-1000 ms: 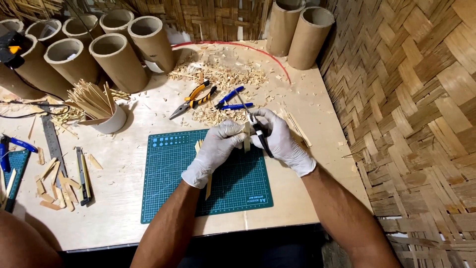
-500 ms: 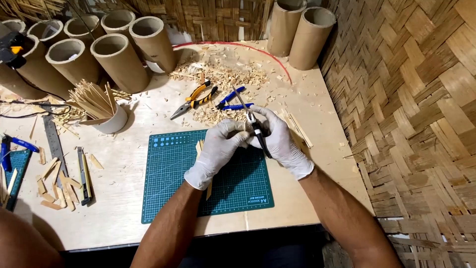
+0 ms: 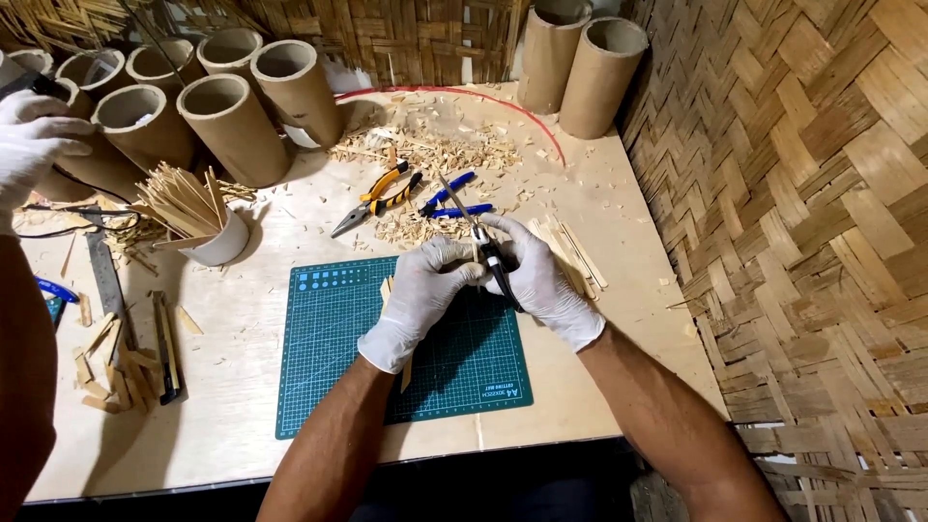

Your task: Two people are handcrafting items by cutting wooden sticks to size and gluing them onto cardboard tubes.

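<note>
Both hands [image 3: 483, 280] (gloved) shifted slightly left over mat [image 3: 329, 387].

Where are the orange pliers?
In the head view, the orange pliers lie on the table just beyond the green mat, left of the blue-handled tool and near the wood shavings.

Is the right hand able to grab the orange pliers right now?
Probably not at once. The right hand is gripping a dark cutting tool, with the left hand alongside. The orange pliers lie uncovered on the table just beyond the green mat, so only the full hand hinders.
</note>
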